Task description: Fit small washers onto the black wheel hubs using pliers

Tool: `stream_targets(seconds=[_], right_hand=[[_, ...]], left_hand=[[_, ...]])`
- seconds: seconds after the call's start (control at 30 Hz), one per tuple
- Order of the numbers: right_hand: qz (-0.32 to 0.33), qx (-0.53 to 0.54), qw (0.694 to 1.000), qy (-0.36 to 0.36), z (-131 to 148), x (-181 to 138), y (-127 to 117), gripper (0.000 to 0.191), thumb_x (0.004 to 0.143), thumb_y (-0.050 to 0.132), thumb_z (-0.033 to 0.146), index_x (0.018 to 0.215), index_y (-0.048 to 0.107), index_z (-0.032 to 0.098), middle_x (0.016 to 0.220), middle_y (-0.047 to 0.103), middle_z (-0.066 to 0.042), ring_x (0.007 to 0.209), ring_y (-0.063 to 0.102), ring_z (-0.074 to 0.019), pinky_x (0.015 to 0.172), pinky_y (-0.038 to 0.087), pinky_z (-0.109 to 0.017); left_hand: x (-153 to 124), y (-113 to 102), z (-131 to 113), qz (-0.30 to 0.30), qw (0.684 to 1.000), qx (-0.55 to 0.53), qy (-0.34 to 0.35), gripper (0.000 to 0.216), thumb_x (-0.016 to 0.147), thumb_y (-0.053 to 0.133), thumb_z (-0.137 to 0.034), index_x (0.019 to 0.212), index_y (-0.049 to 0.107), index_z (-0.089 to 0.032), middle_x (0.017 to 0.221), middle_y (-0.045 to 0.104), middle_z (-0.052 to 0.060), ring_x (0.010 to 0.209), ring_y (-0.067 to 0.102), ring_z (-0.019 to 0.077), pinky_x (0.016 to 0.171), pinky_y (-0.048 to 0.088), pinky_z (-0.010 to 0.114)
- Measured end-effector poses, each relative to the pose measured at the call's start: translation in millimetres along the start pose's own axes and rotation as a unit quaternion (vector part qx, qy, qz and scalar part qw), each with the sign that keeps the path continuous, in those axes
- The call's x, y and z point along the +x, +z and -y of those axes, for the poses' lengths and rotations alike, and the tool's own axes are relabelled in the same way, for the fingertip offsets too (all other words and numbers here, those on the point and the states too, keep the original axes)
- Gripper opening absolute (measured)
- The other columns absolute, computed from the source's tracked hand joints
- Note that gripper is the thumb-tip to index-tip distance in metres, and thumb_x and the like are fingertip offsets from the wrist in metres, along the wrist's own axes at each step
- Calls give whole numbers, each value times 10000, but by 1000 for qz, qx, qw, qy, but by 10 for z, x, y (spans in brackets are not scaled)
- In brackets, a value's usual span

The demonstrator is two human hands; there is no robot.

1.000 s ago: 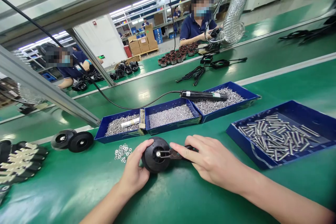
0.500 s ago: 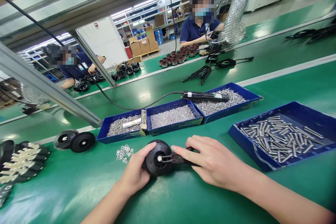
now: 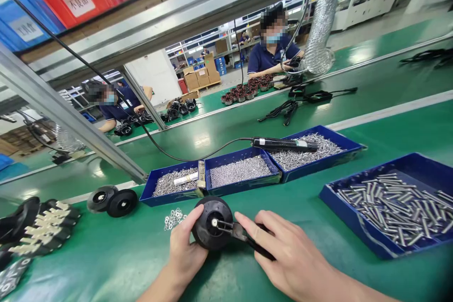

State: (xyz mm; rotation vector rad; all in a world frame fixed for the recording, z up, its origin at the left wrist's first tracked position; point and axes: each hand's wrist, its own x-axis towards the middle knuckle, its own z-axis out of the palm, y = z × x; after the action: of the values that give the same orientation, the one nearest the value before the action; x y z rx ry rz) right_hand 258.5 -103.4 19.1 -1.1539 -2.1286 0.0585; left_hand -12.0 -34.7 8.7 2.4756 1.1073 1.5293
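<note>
My left hand (image 3: pixel 187 240) is closed round the rim of a round black plastic part (image 3: pixel 213 240), whose pale hub faces up toward me. In my right hand (image 3: pixel 286 250) are pliers with black handles (image 3: pixel 239 231); their two thin tips reach to the hub at the middle of the black part. Whether the tips grip anything there is too small to tell. A small heap of shiny metal rings (image 3: pixel 174 218) lies on the green bench just beyond my left hand. Two similar round black parts (image 3: pixel 122 203) rest farther left.
Blue trays of small metal pieces (image 3: pixel 244 172) line the back; a black electric screwdriver (image 3: pixel 283 144) lies across one. Another blue tray (image 3: pixel 389 207) holds metal pins at right. Stacked black parts (image 3: pixel 46 231) stand left, near a metal post (image 3: pixel 88 122). Co-workers (image 3: pixel 274 52) sit across the bench.
The view has tilted upward, showing red and blue bins on the shelf overhead. My right hand and the pliers' handles have swung lower, while the tips stay at the hub.
</note>
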Motion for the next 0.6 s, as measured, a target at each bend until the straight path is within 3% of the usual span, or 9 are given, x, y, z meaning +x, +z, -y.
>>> stream_targets(seconds=[0.27, 0.5, 0.6], right_hand=[[-19, 6, 999, -32, -49, 41, 9, 767, 893, 510, 45, 1637, 414, 205, 1037, 632, -113, 874, 640, -276, 730, 639, -453], [10, -9, 1000, -13, -16, -25, 93, 788, 901, 533, 91, 1666, 376, 195, 1073, 636, -134, 900, 653, -307, 740, 644, -499], [-25, 19, 999, -21, -12, 18, 68, 753, 919, 543, 111, 1654, 402, 202, 1066, 649, -125, 899, 654, -288, 753, 635, -470]], left_hand=[[-34, 18, 35, -5, 1000, -7, 10, 625, 869, 796, -178, 1460, 598, -227, 1207, 827, 100, 1040, 830, 271, 881, 711, 337], [30, 3, 15, -2, 1000, 12, 17, 590, 857, 777, -171, 1425, 631, -238, 1187, 835, 88, 997, 839, 270, 854, 713, 338], [59, -1, -5, -19, 999, 21, 18, 572, 853, 762, -169, 1406, 637, -242, 1159, 839, 85, 967, 840, 270, 824, 715, 350]])
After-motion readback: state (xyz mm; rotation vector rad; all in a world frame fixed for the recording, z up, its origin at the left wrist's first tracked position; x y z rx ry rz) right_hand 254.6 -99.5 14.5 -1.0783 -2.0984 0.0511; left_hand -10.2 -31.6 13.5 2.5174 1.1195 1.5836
